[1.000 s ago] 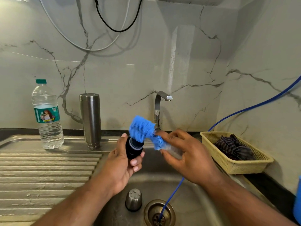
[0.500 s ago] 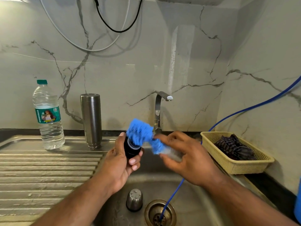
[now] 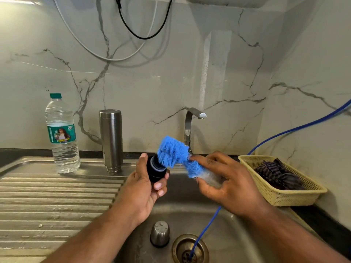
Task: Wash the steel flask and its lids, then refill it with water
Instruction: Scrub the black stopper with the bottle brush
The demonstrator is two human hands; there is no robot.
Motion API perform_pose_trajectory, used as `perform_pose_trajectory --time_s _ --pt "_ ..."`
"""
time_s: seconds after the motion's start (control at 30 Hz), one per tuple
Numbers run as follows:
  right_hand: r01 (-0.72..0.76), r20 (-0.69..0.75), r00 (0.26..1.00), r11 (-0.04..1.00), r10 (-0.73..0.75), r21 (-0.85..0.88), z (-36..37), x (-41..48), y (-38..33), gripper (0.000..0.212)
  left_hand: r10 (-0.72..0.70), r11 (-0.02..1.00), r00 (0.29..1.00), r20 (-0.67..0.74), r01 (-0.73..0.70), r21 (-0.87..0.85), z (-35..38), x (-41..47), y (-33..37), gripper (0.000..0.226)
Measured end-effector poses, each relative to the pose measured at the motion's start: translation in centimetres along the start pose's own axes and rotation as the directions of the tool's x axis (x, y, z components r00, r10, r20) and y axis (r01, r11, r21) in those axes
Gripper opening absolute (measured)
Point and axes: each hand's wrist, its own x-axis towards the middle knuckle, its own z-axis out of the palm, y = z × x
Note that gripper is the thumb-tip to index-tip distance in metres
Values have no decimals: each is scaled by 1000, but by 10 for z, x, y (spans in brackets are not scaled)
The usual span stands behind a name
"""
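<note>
Over the sink basin [image 3: 237, 234], your left hand [image 3: 144, 188] grips the black inner lid [image 3: 156, 170]. Your right hand [image 3: 228, 183] pinches the blue bottle brush [image 3: 173, 150], with its bristles on the lid's top. The steel flask [image 3: 110, 139] stands on the drainboard [image 3: 57, 196], and the steel cap [image 3: 160, 233] sits beside the drain [image 3: 190, 249]. Wet fingers and a hard scrub could make the lid slip and drop into the basin.

Brush [image 3: 173, 150] shifted right on lid [image 3: 156, 172].
</note>
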Motion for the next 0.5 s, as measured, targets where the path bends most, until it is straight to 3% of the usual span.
perform_pose_trajectory --time_s 0.1,0.23,0.33,0.4,0.5 --pt "35 68 997 999 -32 -39 5 0 -5 55 -29 999 1000 10 29 19 -1 1 -3 52" --pt "-141 -21 990 972 140 -186 5 2 8 55 -17 998 1000 25 16 54 -4 2 -3 53" --pt "-163 -21 987 983 162 -88 -3 2 16 57 44 973 997 68 -58 224 -9 4 -3 50" --pt "-95 45 994 995 96 -32 -7 3 11 58 64 915 993 103 -100 391 -15 5 -5 61" --pt "29 193 981 995 -10 -98 -6 1 6 59 110 715 982 155 -186 674 -23 7 -4 61"
